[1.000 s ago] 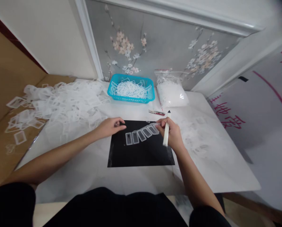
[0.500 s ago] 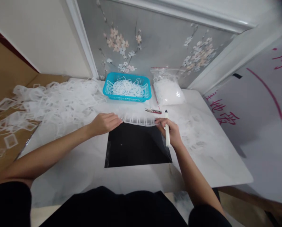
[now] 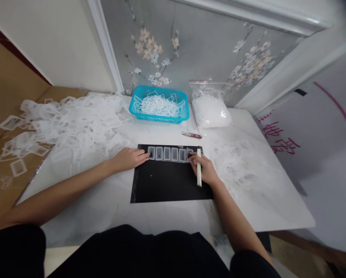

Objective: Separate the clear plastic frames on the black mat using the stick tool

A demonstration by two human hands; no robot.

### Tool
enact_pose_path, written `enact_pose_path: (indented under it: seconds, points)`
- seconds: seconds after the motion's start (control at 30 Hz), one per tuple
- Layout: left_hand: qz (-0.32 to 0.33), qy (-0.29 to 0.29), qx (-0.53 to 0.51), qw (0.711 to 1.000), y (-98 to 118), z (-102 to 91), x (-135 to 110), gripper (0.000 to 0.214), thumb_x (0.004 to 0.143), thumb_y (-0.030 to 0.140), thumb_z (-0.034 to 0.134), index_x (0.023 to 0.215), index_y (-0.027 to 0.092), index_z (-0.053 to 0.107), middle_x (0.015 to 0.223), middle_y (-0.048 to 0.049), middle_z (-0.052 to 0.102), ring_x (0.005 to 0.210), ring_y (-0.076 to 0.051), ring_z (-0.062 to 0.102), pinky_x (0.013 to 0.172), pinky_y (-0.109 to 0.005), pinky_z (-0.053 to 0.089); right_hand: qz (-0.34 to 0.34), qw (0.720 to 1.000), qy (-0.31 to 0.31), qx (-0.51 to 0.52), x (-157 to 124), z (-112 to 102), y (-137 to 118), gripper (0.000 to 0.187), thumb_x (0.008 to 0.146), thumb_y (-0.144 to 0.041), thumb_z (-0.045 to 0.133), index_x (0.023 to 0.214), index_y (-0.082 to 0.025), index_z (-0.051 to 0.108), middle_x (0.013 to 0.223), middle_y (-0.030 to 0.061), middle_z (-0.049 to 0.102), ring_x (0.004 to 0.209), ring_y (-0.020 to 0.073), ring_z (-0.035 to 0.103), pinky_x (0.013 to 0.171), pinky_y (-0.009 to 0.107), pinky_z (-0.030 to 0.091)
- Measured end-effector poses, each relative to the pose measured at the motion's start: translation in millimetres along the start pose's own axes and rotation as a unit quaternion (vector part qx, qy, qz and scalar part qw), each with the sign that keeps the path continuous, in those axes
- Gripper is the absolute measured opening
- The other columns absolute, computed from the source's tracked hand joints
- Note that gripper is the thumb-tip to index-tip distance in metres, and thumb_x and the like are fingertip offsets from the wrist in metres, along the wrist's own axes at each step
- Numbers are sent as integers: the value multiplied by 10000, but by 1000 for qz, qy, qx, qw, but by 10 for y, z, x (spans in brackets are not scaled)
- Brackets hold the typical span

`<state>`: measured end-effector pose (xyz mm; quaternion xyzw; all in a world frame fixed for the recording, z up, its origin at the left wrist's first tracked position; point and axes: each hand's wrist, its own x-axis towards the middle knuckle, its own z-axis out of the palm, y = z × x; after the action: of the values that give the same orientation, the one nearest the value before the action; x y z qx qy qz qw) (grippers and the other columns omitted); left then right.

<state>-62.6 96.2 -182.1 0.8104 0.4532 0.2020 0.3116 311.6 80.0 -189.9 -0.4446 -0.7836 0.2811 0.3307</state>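
Observation:
A strip of clear plastic rectangular frames [image 3: 174, 154] lies flat along the far edge of a black sheet [image 3: 167, 181]. At its left end is my left hand [image 3: 129, 158], closed, with thumb and fingertips pinching the strip's edge. My right hand [image 3: 205, 170] is closed around a white pen-like stick [image 3: 199, 170] that stands out between the fingers. The same hand's thumb and forefinger touch the right end of the strip. Just beyond the sheet lie small red-handled thread snips [image 3: 192, 135].
Loose clear plastic frames [image 3: 83, 119] are heaped on the left of the white table [image 3: 103, 208]. A blue basket [image 3: 158, 118] of thin white frames stands at the back, beside a filled zip bag [image 3: 213, 114]. More clear pieces [image 3: 242, 166] spread on the right.
The strip has come down from a raised, curved position to lie flat on the black sheet. Both hands have lowered with it, and the white stick has tilted upright.

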Motion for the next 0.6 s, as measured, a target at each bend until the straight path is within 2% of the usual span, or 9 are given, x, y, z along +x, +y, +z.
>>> enact_pose_path:
  seconds: [0.1,0.17,0.23,0.3,0.37,0.4,0.47,0.53,0.6]
  points:
    - [-24,16,-49,998,65,-43,-33,301,871,494,611,938,230,739,848,-85,651,785,-193,585,611,-254,372,-3,1000,11,0,-20,-13,20,176,788,-109,528,740,-260,451,1010,76,717,1255,277,585,966,472,511]
    - [-46,33,-87,995,187,-92,-73,377,918,542,524,1019,229,709,846,-66,639,737,-171,569,586,-242,381,-6,1000,30,-1,-13,-19,-2,197,763,-97,536,736,-261,431,1064,78,717,1301,286,546,1004,493,484]
    - [-86,50,-199,975,371,-166,-117,484,974,578,373,1181,232,640,848,-48,610,658,-142,524,532,-230,368,-4,998,68,0,15,-8,-71,221,772,-104,557,733,-261,407,1116,82,714,1334,288,510,1056,514,434]
    - [-134,69,-404,902,583,-257,-156,526,979,594,345,1250,222,600,870,-45,581,664,-131,503,534,-225,386,9,992,122,17,57,30,-188,249,814,-136,581,731,-262,384,1127,87,716,1320,283,520,1077,519,409]
    - [-153,83,-551,816,771,-344,-184,464,952,545,469,1215,198,628,901,-53,574,732,-134,522,608,-232,439,26,987,150,45,97,91,-332,267,855,-176,599,734,-262,376,1123,88,721,1273,276,560,1066,511,418]
    - [-156,80,-592,787,841,-381,-195,410,926,481,546,1199,189,641,920,-56,577,767,-138,536,646,-236,457,32,987,147,57,111,127,-402,269,865,-192,608,737,-261,381,1129,88,720,1253,273,575,1058,504,426]
    - [-163,71,-631,755,923,-441,-216,367,840,294,665,1189,182,651,952,-56,589,818,-142,562,688,-236,473,31,992,107,65,121,200,-511,254,874,-209,619,744,-261,407,1157,85,710,1247,268,580,1051,490,433]
    - [-169,77,-638,748,932,-490,-239,486,718,103,695,1194,186,649,979,-50,605,873,-149,589,723,-233,487,19,996,69,57,109,259,-558,236,878,-220,625,743,-261,436,1166,84,704,1257,264,571,1045,480,438]
    - [-173,103,-631,749,895,-540,-267,624,612,-20,645,1198,194,646,1005,-45,627,924,-157,613,759,-234,503,16,997,57,47,83,296,-545,232,885,-238,622,732,-261,449,1143,83,708,1246,263,575,1029,477,449]
